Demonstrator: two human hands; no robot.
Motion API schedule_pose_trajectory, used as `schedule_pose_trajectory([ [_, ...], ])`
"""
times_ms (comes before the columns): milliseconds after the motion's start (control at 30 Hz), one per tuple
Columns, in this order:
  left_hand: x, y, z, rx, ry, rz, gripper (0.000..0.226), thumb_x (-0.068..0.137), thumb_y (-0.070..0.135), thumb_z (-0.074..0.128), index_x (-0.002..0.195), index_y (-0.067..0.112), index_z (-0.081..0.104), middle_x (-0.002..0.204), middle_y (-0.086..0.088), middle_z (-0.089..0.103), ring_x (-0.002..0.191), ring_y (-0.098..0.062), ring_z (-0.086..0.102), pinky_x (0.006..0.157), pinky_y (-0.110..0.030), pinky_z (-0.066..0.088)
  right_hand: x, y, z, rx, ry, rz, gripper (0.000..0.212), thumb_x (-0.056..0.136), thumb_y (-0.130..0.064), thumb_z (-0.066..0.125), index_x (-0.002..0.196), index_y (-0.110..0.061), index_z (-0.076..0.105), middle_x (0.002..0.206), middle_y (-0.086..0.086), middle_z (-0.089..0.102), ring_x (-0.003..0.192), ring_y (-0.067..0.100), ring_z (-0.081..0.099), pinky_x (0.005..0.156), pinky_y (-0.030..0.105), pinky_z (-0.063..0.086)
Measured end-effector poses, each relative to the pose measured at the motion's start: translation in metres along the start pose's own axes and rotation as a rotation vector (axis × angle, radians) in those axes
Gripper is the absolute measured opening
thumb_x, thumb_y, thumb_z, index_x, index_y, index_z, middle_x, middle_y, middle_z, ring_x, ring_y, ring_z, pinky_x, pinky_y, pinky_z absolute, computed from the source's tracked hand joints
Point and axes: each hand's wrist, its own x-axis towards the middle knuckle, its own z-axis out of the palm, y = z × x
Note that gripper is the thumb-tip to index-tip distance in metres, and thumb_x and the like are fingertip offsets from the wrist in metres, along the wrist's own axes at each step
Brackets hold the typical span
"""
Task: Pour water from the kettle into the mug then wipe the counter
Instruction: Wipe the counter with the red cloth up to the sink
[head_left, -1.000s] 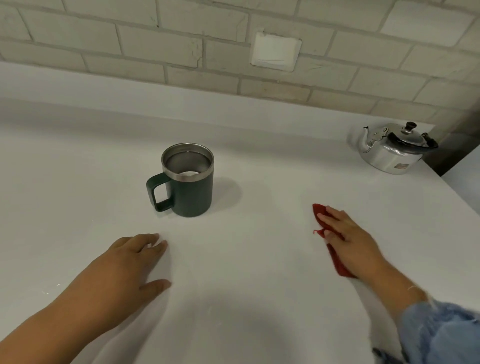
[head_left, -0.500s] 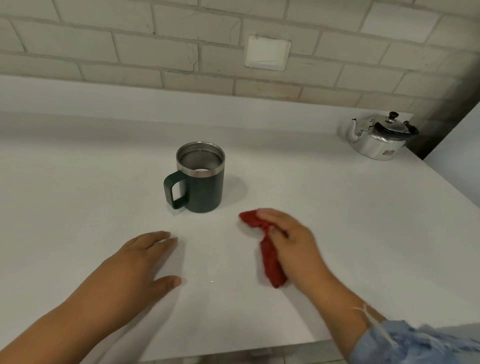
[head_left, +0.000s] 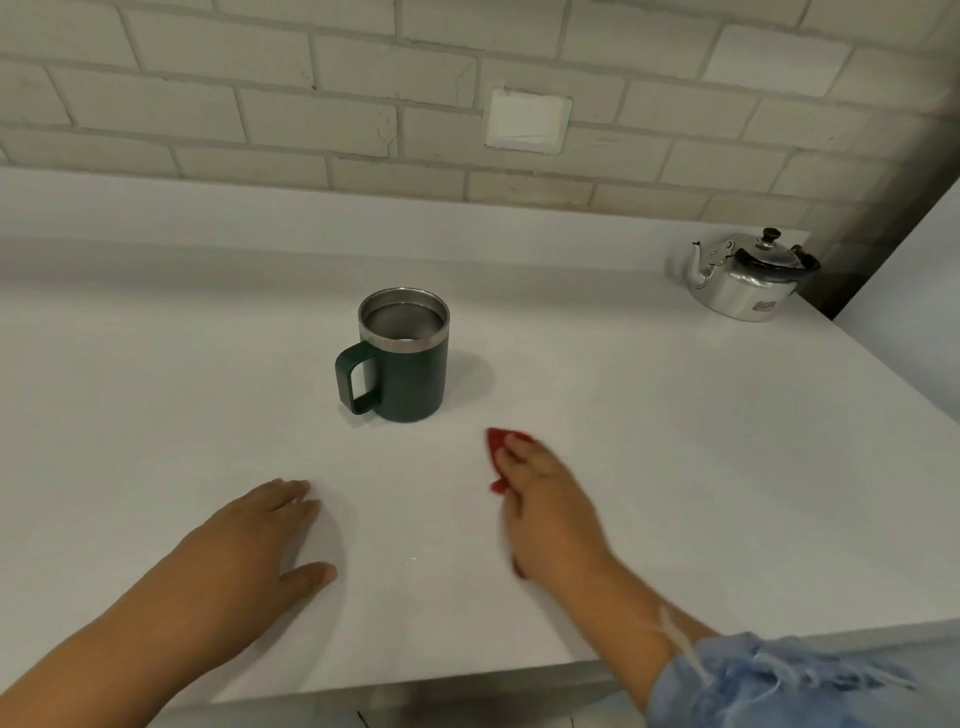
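A dark green mug (head_left: 410, 379) with a steel rim stands upright in the middle of the white counter (head_left: 649, 441), handle to the left. A shiny steel kettle (head_left: 748, 283) with a black handle sits at the far right corner. My right hand (head_left: 545, 512) presses a red cloth (head_left: 497, 441) flat on the counter, just right of and in front of the mug; most of the cloth is hidden under the palm. My left hand (head_left: 254, 545) lies flat on the counter, fingers spread, holding nothing.
A brick wall with a white switch plate (head_left: 527, 120) rises behind the counter. The counter's front edge (head_left: 467, 680) runs just below my wrists, and its right edge slants toward the kettle. A blue sleeve (head_left: 779, 680) covers my right forearm.
My right hand has slid the red cloth leftward across the counter, from the right side to just in front of the mug. The left hand has stayed flat in place.
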Motion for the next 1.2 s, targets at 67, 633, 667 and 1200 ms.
schedule_pose_trajectory([
  [67, 0.002, 0.021, 0.003, -0.018, 0.052, 0.023, 0.062, 0.091, 0.050, 0.040, 0.145, 0.027, 0.021, 0.156, 0.012, 0.011, 0.142, -0.007, 0.013, 0.114, -0.023, 0.016, -0.013, -0.022, 0.003, 0.087, -0.090, -0.059, 0.052, 0.097, -0.030, 0.044, 0.147, -0.029, 0.029, 0.155, -0.017, 0.018, 0.142, 0.007, 0.018, 0.118, 0.027, 0.014],
  [633, 0.052, 0.160, 0.059, -0.179, 0.400, 0.205, 0.021, 0.091, 0.019, 0.052, 0.109, 0.012, 0.057, 0.112, -0.004, 0.058, 0.095, -0.014, 0.049, 0.087, -0.026, 0.044, -0.042, 0.211, -0.133, -0.335, 0.138, 0.595, 0.054, 0.098, -0.045, 0.013, 0.150, -0.029, 0.015, 0.160, 0.001, 0.010, 0.147, 0.019, 0.006, 0.115, 0.055, 0.004],
  [667, 0.055, 0.171, 0.055, -0.238, 0.431, 0.227, 0.020, 0.091, 0.018, 0.052, 0.110, 0.012, 0.055, 0.111, -0.003, 0.057, 0.093, -0.010, 0.045, 0.085, -0.021, 0.039, -0.042, 0.211, -0.133, -0.341, 0.154, 0.591, 0.055, 0.098, -0.045, 0.013, 0.150, -0.027, 0.016, 0.160, 0.001, 0.011, 0.147, 0.019, 0.006, 0.115, 0.056, 0.004],
  [1200, 0.038, 0.229, 0.094, -0.030, 0.070, 0.408, 0.056, 0.094, 0.048, 0.025, 0.146, 0.030, 0.014, 0.158, 0.005, 0.004, 0.145, -0.015, 0.004, 0.111, -0.025, -0.001, -0.042, 0.216, -0.131, -0.403, 0.153, 0.571, 0.053, 0.098, -0.042, 0.016, 0.150, -0.028, 0.016, 0.160, 0.000, 0.011, 0.147, 0.019, 0.007, 0.117, 0.054, 0.007],
])
